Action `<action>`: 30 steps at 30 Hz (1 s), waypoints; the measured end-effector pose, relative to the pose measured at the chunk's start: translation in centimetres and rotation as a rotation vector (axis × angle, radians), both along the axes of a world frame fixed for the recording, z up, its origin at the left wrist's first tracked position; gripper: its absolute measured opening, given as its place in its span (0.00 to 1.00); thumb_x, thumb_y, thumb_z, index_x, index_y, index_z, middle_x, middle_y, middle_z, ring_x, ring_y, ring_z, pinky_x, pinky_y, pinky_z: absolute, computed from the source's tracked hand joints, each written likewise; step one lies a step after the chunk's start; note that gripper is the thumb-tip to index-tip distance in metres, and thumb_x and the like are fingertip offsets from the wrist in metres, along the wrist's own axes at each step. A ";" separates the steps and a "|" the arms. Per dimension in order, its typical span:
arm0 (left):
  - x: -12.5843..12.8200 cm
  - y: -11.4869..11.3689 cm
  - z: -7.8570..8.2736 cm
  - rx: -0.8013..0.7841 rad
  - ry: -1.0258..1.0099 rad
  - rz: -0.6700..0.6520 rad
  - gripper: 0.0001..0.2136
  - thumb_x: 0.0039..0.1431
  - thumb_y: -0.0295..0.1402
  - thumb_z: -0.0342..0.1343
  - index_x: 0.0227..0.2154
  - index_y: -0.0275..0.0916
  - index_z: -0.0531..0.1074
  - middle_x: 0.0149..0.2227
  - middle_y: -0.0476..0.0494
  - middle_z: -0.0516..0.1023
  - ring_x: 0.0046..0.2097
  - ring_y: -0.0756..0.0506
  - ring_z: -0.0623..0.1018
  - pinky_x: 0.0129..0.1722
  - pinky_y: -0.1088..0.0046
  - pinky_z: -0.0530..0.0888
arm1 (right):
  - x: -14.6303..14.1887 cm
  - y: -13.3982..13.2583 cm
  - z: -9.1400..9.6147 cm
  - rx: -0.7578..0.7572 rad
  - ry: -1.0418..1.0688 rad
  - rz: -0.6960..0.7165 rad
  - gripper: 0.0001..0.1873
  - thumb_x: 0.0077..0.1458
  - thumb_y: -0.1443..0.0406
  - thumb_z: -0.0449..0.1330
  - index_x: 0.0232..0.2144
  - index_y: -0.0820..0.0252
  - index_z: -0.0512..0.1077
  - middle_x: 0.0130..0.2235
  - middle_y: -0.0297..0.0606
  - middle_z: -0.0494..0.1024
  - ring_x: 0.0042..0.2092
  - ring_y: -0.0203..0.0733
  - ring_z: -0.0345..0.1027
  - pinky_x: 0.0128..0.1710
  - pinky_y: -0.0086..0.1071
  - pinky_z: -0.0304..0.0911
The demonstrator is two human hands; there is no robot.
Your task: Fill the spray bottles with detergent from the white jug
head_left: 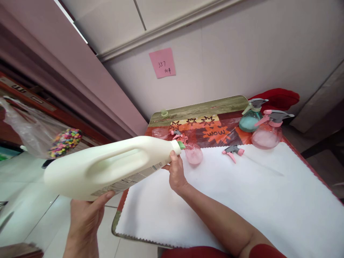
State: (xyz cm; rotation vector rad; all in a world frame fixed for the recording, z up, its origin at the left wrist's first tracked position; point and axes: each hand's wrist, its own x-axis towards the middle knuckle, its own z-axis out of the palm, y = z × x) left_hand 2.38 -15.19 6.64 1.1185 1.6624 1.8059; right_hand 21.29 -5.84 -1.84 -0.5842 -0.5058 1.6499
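Above the left edge of the worktop (199, 107), a white jug (107, 166) is held nearly level, its mouth just beside a small pink bottle (194, 154) standing on a white cloth (242, 200). The jug's base is cupped from below by the left hand (86, 215), and its neck is clasped by the right hand (176, 172). The jug is judged heavy, stiff and smooth, best taken by base and moulded handle. Open cloth is left to the right, and two spray bottles (266, 134) stand near the far edge.

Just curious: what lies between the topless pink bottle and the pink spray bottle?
Head view: a loose grey-and-pink spray head lies on the white cloth between them.
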 end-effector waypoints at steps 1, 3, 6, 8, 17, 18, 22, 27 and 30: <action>0.0 0.0 0.0 -0.006 -0.001 0.002 0.30 0.25 0.21 0.73 0.41 0.39 0.80 0.43 0.45 0.84 0.45 0.41 0.81 0.43 0.71 0.80 | 0.0 0.0 0.0 -0.001 0.001 0.001 0.33 0.58 0.44 0.56 0.56 0.58 0.67 0.52 0.44 0.77 0.48 0.47 0.73 0.39 0.37 0.75; 0.0 0.0 0.1 -0.016 -0.001 0.008 0.30 0.25 0.22 0.73 0.41 0.39 0.80 0.43 0.45 0.84 0.45 0.41 0.81 0.43 0.70 0.80 | 0.1 0.0 0.1 -0.004 0.007 0.000 0.32 0.57 0.44 0.56 0.56 0.58 0.67 0.52 0.44 0.77 0.48 0.47 0.73 0.39 0.37 0.75; -0.2 0.0 0.0 -0.018 0.005 0.019 0.31 0.25 0.23 0.74 0.41 0.39 0.80 0.41 0.45 0.84 0.44 0.41 0.81 0.43 0.70 0.80 | 0.1 0.0 0.1 -0.007 0.020 -0.006 0.33 0.57 0.44 0.57 0.56 0.58 0.68 0.52 0.44 0.78 0.47 0.47 0.74 0.39 0.37 0.75; -0.3 0.0 -0.1 -0.012 0.013 0.017 0.31 0.25 0.23 0.74 0.41 0.39 0.80 0.41 0.46 0.84 0.43 0.42 0.81 0.43 0.71 0.80 | 0.0 0.0 0.1 -0.010 0.020 -0.008 0.33 0.57 0.44 0.57 0.55 0.58 0.68 0.51 0.45 0.78 0.47 0.47 0.74 0.39 0.37 0.75; 0.0 0.1 0.1 -0.014 0.013 0.027 0.32 0.24 0.23 0.75 0.42 0.39 0.80 0.42 0.44 0.84 0.44 0.42 0.81 0.44 0.71 0.79 | 0.0 0.0 0.0 -0.010 0.011 -0.005 0.33 0.58 0.44 0.56 0.56 0.58 0.67 0.52 0.45 0.77 0.49 0.47 0.73 0.39 0.36 0.74; 0.0 0.1 0.1 -0.014 0.013 0.027 0.32 0.24 0.23 0.75 0.42 0.39 0.80 0.43 0.44 0.84 0.44 0.42 0.81 0.44 0.71 0.79 | 0.0 0.0 0.0 -0.008 0.014 -0.005 0.32 0.58 0.44 0.56 0.56 0.58 0.67 0.52 0.44 0.77 0.49 0.47 0.73 0.39 0.36 0.74; -0.1 0.0 0.0 -0.020 0.013 0.025 0.31 0.25 0.23 0.74 0.41 0.39 0.80 0.43 0.44 0.84 0.45 0.42 0.81 0.44 0.70 0.80 | 0.0 0.0 -0.1 -0.014 0.025 -0.007 0.32 0.57 0.44 0.57 0.55 0.58 0.68 0.52 0.44 0.77 0.48 0.47 0.74 0.39 0.37 0.74; -0.2 -0.1 0.0 -0.019 0.009 0.030 0.32 0.24 0.23 0.74 0.42 0.40 0.80 0.42 0.45 0.84 0.43 0.42 0.81 0.43 0.71 0.80 | -0.1 0.0 -0.2 -0.013 0.021 -0.007 0.32 0.57 0.44 0.57 0.55 0.58 0.68 0.52 0.45 0.77 0.48 0.47 0.74 0.39 0.37 0.75; -0.1 -0.1 0.1 -0.020 0.017 0.022 0.32 0.25 0.23 0.74 0.42 0.39 0.80 0.43 0.44 0.84 0.44 0.42 0.81 0.44 0.71 0.80 | -0.1 0.1 -0.2 -0.010 0.021 -0.008 0.32 0.57 0.44 0.57 0.55 0.58 0.68 0.52 0.45 0.77 0.48 0.47 0.74 0.39 0.37 0.75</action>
